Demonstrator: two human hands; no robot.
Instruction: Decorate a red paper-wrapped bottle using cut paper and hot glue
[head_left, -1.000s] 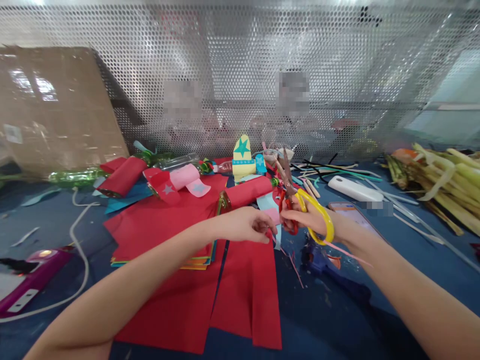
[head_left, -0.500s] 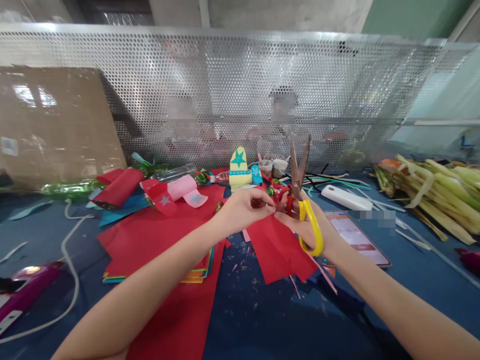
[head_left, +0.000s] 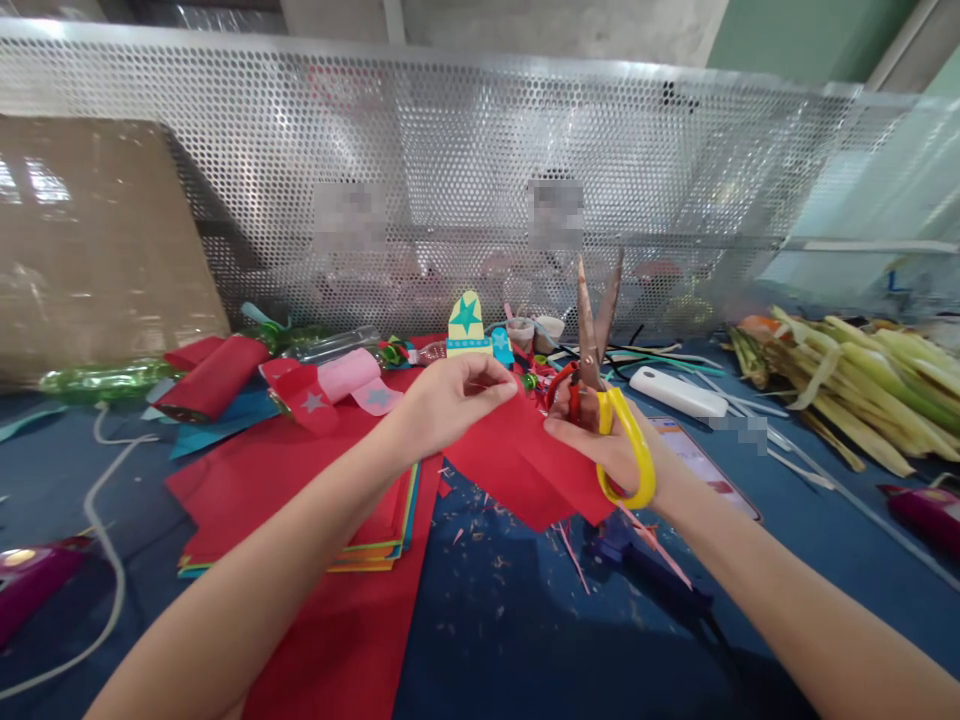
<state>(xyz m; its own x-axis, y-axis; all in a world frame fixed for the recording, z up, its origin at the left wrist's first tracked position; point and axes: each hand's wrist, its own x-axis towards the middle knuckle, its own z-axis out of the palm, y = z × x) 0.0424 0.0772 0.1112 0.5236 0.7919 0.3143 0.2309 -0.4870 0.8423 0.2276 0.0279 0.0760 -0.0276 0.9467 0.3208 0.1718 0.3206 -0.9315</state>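
Note:
My left hand (head_left: 450, 400) pinches the upper left edge of a piece of red paper (head_left: 529, 460) between thumb and fingertips. The paper hangs slightly bent above the table. On its right side, my right hand (head_left: 611, 445) is closed around a pair of scissors (head_left: 628, 450) with one yellow and one red handle loop. The scissor blades point up, spread apart, away from the paper. My right thumb lies at the paper's upper right edge; whether it grips the paper too is partly hidden.
A stack of coloured paper (head_left: 300, 490) lies left, with red rolls (head_left: 217, 378) and bottles behind. A phone (head_left: 709, 465), white device (head_left: 679, 393) and corn husks (head_left: 840, 385) are right. A dark blue tool (head_left: 645, 570) lies below my right hand. A perforated metal panel (head_left: 465, 140) stands behind.
My left hand has moved left, away from the right hand, and the red paper now stretches between them, raised and turned. The right hand still holds the scissors. The whole view has shifted slightly.

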